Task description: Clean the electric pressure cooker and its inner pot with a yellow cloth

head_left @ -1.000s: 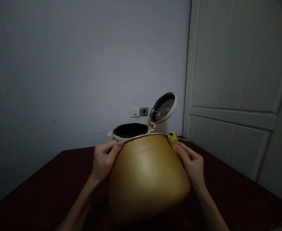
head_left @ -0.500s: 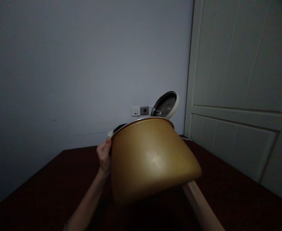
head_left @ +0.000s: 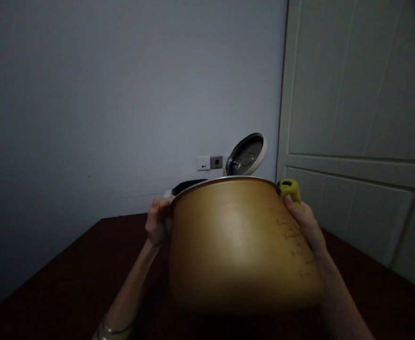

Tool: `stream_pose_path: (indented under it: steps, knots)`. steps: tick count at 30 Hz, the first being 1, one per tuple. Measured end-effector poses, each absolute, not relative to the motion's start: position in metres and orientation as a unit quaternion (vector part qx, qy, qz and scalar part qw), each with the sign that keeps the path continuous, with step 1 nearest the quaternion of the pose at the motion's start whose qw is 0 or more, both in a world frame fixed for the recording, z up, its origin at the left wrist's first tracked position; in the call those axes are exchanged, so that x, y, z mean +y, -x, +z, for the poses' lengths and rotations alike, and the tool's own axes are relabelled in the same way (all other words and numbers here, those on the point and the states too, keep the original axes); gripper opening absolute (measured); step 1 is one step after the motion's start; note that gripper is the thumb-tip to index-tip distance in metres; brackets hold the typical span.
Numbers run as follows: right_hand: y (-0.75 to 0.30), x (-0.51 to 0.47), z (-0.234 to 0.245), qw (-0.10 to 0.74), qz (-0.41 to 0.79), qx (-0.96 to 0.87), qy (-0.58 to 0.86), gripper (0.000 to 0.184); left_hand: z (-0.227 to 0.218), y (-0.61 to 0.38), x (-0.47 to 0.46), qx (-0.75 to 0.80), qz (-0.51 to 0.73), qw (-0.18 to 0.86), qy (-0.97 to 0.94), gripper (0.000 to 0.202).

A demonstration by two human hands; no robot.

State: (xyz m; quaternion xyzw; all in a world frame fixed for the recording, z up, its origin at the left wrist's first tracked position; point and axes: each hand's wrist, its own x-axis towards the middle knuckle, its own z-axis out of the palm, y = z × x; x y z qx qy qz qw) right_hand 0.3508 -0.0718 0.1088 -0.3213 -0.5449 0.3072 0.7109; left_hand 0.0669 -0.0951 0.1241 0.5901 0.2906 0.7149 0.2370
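A gold-coloured inner pot [head_left: 241,241] is held up close in front of me, above the dark table, its outer wall facing me. My left hand [head_left: 159,223] grips its rim on the left, fingers curled over the edge. My right hand [head_left: 305,222] holds the right side of the rim with a yellow cloth [head_left: 289,188] pinched against it. Behind the pot stands a white rice cooker [head_left: 188,187] with its lid [head_left: 247,154] flipped up and its dark well partly showing.
A dark reddish-brown table [head_left: 69,274] spreads under my arms. The cooker stands at its far edge against a grey wall with a socket plate [head_left: 210,162]. A white panelled door [head_left: 359,123] fills the right side. The room is dim.
The pot has swung from tilted right to nearly level and moved closer. My right hand, hidden behind it half a second ago, shows again at the right rim with the yellow cloth.
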Motion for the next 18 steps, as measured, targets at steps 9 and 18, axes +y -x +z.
stream_pose_path:
  steps: [9,18]
  knots:
    - [-0.326,-0.104,0.161,0.552,0.326,-0.704,0.305,0.034,0.136,-0.084,-0.138,0.402,0.602,0.077,-0.686,0.041]
    - [-0.307,-0.100,0.160,0.608,0.083,-0.741,0.272,0.051,0.132,-0.103,-0.134,0.454,0.630,-0.011,-0.630,0.046]
